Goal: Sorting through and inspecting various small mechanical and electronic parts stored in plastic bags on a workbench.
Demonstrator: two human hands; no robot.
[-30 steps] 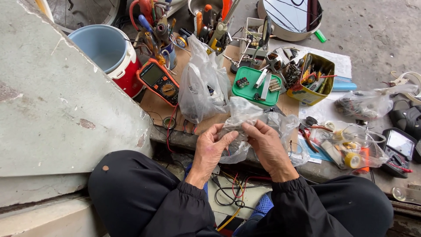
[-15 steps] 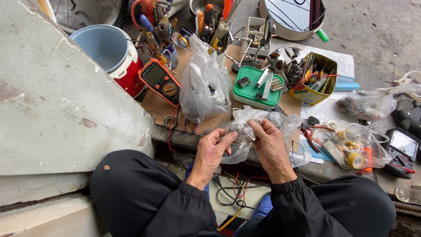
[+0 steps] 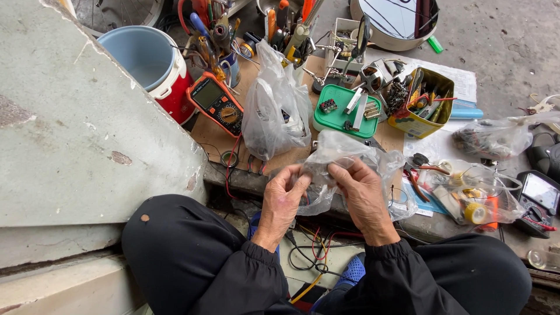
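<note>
Both of my hands hold a crumpled clear plastic bag (image 3: 341, 153) with small dark parts inside, just above the front edge of a low work board. My left hand (image 3: 284, 198) grips the bag's left side, fingers curled around it. My right hand (image 3: 363, 192) pinches the bag's top from the right. A second, taller clear bag (image 3: 274, 108) stands upright just beyond my hands. Black sleeves cover both forearms.
An orange multimeter (image 3: 216, 104) lies at left of the tall bag, by a red bucket with a blue liner (image 3: 149, 61). A green tray (image 3: 344, 112), a yellow tin of tools (image 3: 421, 104) and more bags of parts (image 3: 475, 195) sit right. Wires (image 3: 312, 251) trail between my knees. A concrete slab (image 3: 70, 128) rises at left.
My hands have kept working the clear bag, shifting it slightly up and toward the board. The view has edged closer.
</note>
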